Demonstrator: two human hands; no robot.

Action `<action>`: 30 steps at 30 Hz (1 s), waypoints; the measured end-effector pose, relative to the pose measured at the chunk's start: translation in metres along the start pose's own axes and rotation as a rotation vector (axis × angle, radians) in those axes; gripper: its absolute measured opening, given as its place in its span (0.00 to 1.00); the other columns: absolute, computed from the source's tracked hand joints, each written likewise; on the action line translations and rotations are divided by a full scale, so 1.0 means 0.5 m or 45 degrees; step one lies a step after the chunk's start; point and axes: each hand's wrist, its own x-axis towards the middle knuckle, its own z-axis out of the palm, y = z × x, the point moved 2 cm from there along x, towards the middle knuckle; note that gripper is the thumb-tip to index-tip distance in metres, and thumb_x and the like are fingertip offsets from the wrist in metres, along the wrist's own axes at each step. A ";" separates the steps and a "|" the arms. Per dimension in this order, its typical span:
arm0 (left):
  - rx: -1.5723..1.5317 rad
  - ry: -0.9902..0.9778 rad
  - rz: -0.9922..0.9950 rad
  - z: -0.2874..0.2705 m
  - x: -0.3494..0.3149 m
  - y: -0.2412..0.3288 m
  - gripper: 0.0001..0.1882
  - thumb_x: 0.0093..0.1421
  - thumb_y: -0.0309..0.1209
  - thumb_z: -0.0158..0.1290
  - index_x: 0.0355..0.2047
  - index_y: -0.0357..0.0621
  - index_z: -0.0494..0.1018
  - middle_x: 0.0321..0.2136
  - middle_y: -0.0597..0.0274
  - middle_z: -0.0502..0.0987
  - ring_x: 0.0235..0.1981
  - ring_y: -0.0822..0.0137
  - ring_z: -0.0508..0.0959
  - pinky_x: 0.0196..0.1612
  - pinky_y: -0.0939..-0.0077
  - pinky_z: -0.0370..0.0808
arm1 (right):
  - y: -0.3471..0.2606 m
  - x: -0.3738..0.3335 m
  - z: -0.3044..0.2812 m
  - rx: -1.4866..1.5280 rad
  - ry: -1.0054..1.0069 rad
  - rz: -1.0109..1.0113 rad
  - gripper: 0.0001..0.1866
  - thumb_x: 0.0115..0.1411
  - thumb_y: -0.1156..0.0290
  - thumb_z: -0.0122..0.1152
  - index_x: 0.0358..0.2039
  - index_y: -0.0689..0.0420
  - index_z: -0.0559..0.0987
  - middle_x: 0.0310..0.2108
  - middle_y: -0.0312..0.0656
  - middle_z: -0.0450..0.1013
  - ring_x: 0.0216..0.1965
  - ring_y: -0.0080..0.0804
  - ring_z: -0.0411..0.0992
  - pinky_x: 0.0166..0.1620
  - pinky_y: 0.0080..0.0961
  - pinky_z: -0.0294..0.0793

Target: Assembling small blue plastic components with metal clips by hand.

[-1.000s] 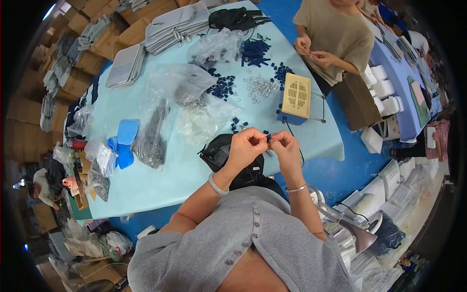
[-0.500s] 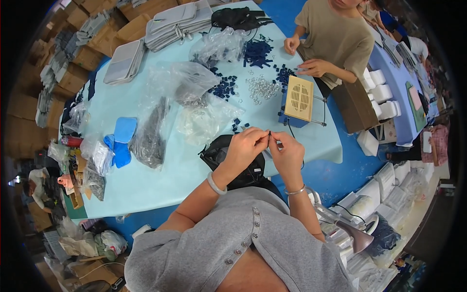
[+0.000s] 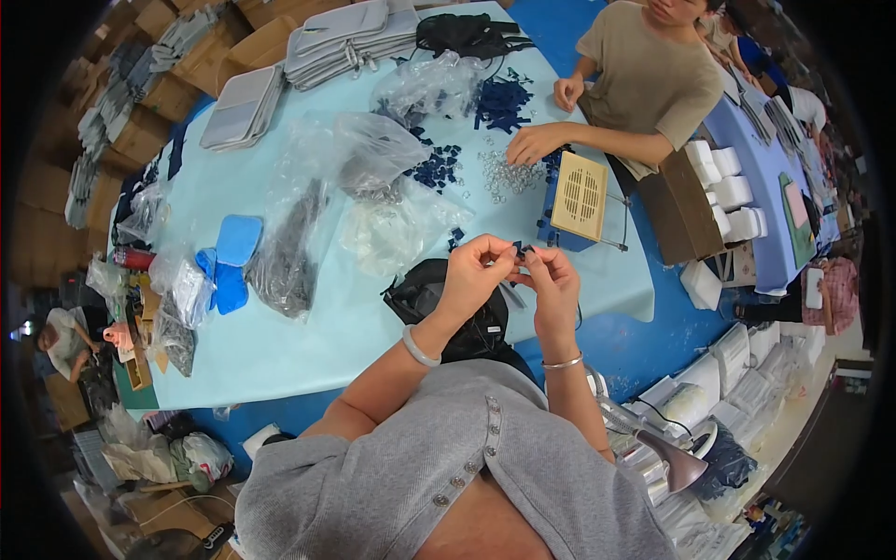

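From the left hand point(image 3: 478, 273), bare tablecloth point(image 3: 345, 329) gives passage at eight o'clock, beyond the black bag point(image 3: 481, 338); a plastic bag point(image 3: 381, 233) blocks ten, a co-worker's hand point(image 3: 537, 145) one, a yellow-topped box point(image 3: 581, 196) two.

Left grip point(image 3: 474, 276) and right grip point(image 3: 554, 285) close together, both in fingertip pinches.
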 end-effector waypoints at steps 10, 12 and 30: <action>0.150 0.015 0.106 0.007 0.013 0.001 0.05 0.56 0.22 0.52 0.33 0.33 0.72 0.27 0.63 0.77 0.27 0.78 0.76 0.29 0.84 0.75 | 0.009 0.010 -0.003 -0.199 0.023 -0.284 0.05 0.57 0.81 0.54 0.35 0.64 0.72 0.32 0.38 0.72 0.31 0.19 0.71 0.34 0.16 0.74; 0.132 0.038 0.103 0.009 0.013 0.002 0.05 0.56 0.22 0.52 0.33 0.33 0.72 0.28 0.63 0.77 0.28 0.78 0.76 0.30 0.84 0.75 | 0.018 0.015 -0.010 -0.290 0.021 -0.316 0.07 0.57 0.82 0.54 0.37 0.63 0.72 0.33 0.39 0.72 0.31 0.20 0.72 0.35 0.15 0.74; 0.215 -0.014 0.084 0.002 0.013 0.011 0.05 0.55 0.22 0.54 0.32 0.35 0.72 0.25 0.66 0.76 0.28 0.79 0.75 0.32 0.84 0.74 | 0.003 0.019 -0.029 -0.412 -0.082 -0.194 0.10 0.54 0.79 0.59 0.38 0.63 0.76 0.31 0.34 0.74 0.31 0.16 0.71 0.35 0.12 0.71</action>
